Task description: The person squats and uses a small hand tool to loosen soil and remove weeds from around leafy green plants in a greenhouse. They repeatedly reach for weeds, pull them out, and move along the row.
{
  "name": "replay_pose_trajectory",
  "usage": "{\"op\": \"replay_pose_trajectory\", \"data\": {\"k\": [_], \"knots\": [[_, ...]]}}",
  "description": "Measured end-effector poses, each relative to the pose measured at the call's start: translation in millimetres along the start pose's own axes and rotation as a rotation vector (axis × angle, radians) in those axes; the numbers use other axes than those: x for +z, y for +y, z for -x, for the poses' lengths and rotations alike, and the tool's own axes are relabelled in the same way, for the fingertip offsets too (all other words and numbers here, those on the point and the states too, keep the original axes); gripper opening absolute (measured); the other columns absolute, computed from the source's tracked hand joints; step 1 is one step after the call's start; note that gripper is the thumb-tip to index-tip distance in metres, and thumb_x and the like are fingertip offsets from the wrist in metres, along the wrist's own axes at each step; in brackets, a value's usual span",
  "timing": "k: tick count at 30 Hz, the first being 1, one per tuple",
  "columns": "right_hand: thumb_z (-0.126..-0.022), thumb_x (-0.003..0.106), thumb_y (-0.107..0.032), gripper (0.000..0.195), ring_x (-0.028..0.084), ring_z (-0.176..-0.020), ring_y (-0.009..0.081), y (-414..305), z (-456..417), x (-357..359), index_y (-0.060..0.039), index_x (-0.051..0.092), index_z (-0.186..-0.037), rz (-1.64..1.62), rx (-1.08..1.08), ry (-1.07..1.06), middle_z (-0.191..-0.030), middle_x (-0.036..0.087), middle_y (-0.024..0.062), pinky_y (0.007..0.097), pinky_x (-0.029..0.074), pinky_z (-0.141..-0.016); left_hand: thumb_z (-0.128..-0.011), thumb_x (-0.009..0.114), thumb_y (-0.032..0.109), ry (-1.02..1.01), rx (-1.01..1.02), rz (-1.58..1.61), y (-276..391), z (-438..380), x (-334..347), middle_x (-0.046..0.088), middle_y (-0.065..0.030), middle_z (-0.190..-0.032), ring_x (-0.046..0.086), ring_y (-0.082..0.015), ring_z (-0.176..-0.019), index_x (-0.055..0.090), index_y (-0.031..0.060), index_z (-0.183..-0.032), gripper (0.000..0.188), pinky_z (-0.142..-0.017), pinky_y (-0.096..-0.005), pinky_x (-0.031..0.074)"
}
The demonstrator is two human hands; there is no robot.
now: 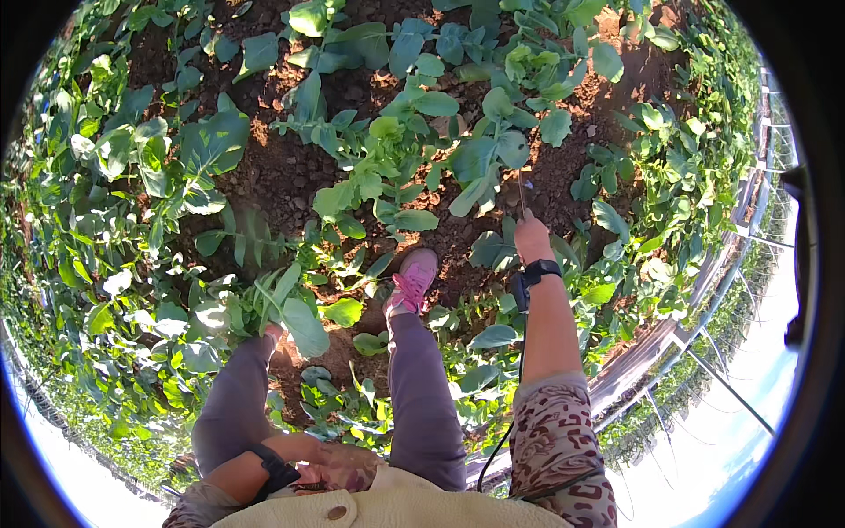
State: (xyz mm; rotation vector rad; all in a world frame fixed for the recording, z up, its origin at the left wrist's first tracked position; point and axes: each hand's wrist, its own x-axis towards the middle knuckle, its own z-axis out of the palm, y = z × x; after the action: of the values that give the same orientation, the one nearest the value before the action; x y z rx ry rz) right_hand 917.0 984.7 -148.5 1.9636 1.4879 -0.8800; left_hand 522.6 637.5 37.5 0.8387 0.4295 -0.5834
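Observation:
My right hand (532, 239) reaches forward over the soil with its fingers closed around one end of a thin rod-like thing (522, 191). Its far end points at broad-leaved green plants (485, 162), and I cannot tell whether it touches them. Close in at my waist is my left hand (310, 449), against patterned cloth (350, 462); its fingers are not clear. Between my feet and the plants lies brown, cloddy soil (290, 168). A pink-laced shoe (414, 280) stands on it, while leaves (300, 317) cover most of my other foot.
Dense leafy plants (105, 165) spread on the left, and more (667, 165) grow on the right. A metal pipe frame (716, 290) curves along the right side. A dark cable (495, 455) runs beside my right arm.

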Motion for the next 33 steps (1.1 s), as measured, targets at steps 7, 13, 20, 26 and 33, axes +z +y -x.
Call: {"op": "replay_pose_trajectory", "data": {"k": [7,13,20,26,33], "knots": [[-0.090,0.043,-0.022,0.040,0.059,-0.081,0.0418,21.0,143.0,-50.0,-0.0026,0.042,-0.125,-0.195,-0.078,0.079,-0.083,0.062,0.0251,0.0494,0.047,-0.071,-0.084,0.054,0.034,-0.211,-0.038,-0.096,74.5,-24.4,26.2,0.064,-0.0160,-0.090,0.060,-0.0307,-0.079,0.064,0.0069,-0.102,0.034,-0.070,-0.0406,0.048],[-0.090,0.044,-0.027,0.043,0.059,-0.080,0.0440,81.0,271.6,-75.9,-0.0038,0.042,-0.125,-0.452,-0.036,0.076,-0.085,0.062,0.0268,0.0508,0.046,-0.071,-0.083,0.054,0.034,-0.103,-0.242,-0.237,133.1,25.0,-17.8,0.064,-0.0161,-0.092,0.060,-0.0298,-0.082,0.064,0.0061,-0.101,0.034,-0.073,-0.0403,0.047],[-0.084,0.052,-0.027,0.032,0.058,-0.076,0.0439,178.2,370.2,-114.0,-0.0024,0.052,-0.106,-0.677,0.021,0.071,-0.082,0.061,0.0248,0.0491,0.047,-0.067,-0.083,0.055,0.033,-0.202,-0.300,-0.390,229.9,20.2,-12.0,0.064,-0.0162,-0.094,0.059,-0.0287,-0.085,0.064,0.0053,-0.100,0.034,-0.075,-0.0399,0.046],[-0.076,0.065,-0.030,0.039,0.063,-0.071,0.0321,229.8,437.2,-143.3,0.0014,0.056,-0.098,-0.773,0.268,0.016,-0.079,0.064,0.0190,0.0394,0.049,-0.063,-0.083,0.056,0.033,-0.318,-0.297,-0.506,296.9,-4.4,-24.6,0.063,-0.0163,-0.096,0.058,-0.0278,-0.087,0.064,0.0045,-0.100,0.034,-0.078,-0.0395,0.045],[-0.068,0.063,-0.025,0.028,0.059,-0.067,0.0382,248.4,445.9,-184.8,0.0018,0.057,-0.072,-0.786,0.405,-0.005,-0.067,0.060,0.0211,0.0436,0.046,-0.062,-0.082,0.057,0.033,-0.318,-0.297,-0.659,386.6,-41.7,-101.1,0.063,-0.0164,-0.098,0.057,-0.0267,-0.090,0.064,0.0036,-0.099,0.034,-0.080,-0.0391,0.044]]}}
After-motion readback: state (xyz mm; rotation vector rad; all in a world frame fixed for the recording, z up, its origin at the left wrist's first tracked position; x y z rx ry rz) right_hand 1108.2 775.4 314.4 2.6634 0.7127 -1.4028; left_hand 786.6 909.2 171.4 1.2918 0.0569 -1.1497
